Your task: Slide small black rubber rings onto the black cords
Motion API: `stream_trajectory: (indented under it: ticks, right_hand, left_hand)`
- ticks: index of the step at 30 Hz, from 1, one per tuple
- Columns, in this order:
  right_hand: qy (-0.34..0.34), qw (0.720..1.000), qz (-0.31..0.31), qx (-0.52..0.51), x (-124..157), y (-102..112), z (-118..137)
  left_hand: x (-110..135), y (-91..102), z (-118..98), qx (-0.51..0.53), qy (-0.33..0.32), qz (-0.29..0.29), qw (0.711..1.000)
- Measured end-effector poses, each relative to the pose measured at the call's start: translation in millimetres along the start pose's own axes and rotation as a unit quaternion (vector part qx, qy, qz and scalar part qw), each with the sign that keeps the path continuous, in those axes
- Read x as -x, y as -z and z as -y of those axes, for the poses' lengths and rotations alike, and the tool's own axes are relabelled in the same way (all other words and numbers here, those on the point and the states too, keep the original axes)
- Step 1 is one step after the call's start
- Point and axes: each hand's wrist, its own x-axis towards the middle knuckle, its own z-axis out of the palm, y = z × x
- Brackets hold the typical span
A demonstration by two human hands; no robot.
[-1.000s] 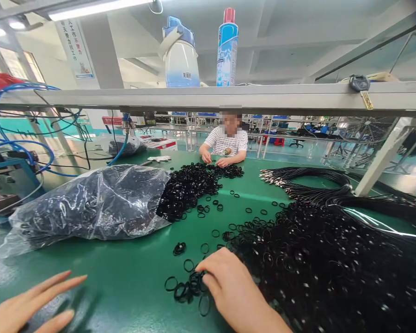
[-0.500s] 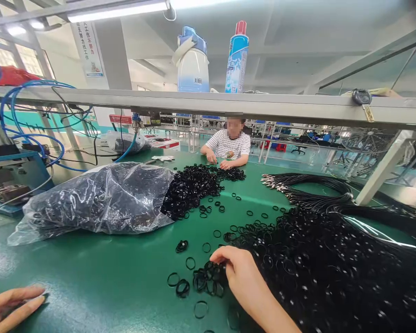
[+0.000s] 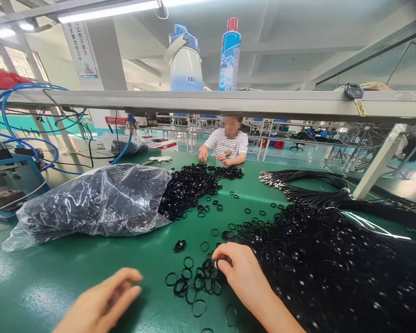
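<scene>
Over the green table, my left hand (image 3: pixel 107 298) hangs left of the loose rings, with thumb and forefinger apart and nothing visible between them. My right hand (image 3: pixel 241 273) is at the left edge of a large heap of black rings (image 3: pixel 319 259). Its thumb and forefinger pinch a thin black ring (image 3: pixel 217 263), mostly hidden by the fingers. Just beside those fingertips lies a small cluster of loose black rings (image 3: pixel 194 282), some overlapping. Another little clump of rings (image 3: pixel 179 246) rests farther up the table.
A clear plastic bag (image 3: pixel 100 199) of black parts lies at left, a second heap of rings (image 3: pixel 190 185) by its mouth. Coiled black cables (image 3: pixel 312 180) lie at back right. Across the table sits a person (image 3: pixel 227 143) handling rings. A metal shelf (image 3: pixel 194 100) crosses above.
My left hand has moved right, toward the loose rings. The ring cluster beside my right hand has spread out, and a ring now shows at its fingertips. The view has shifted slightly.
</scene>
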Motion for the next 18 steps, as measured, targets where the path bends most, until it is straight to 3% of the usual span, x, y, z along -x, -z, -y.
stream_trajectory:
  ticks: [3, 6, 11, 14, 18]
  right_hand:
    - [-0.008, 0.999, 0.008, 0.041, 2.0, 2.7, 2.2]
    - [-0.015, 0.995, 0.019, 0.101, 1.2, 9.9, 0.6]
    - [-0.016, 0.994, 0.012, 0.110, -5.6, 30.6, -11.3]
    - [-0.003, 0.998, 0.007, 0.063, -6.9, 42.0, -18.1]
    - [0.023, 1.000, -0.013, 0.014, -3.6, 44.2, -16.7]
  left_hand:
    - [-5.2, -33.6, -31.0, -0.036, -0.083, 0.104, 0.990]
    - [-11.0, -51.7, -58.2, -0.036, -0.116, 0.133, 0.984]
    - [-27.1, -69.7, -94.7, 0.131, -0.027, 0.225, 0.965]
    - [-37.1, -82.0, -110.2, 0.204, 0.025, 0.223, 0.953]
    - [-41.1, -96.4, -116.0, 0.267, 0.029, 0.230, 0.936]
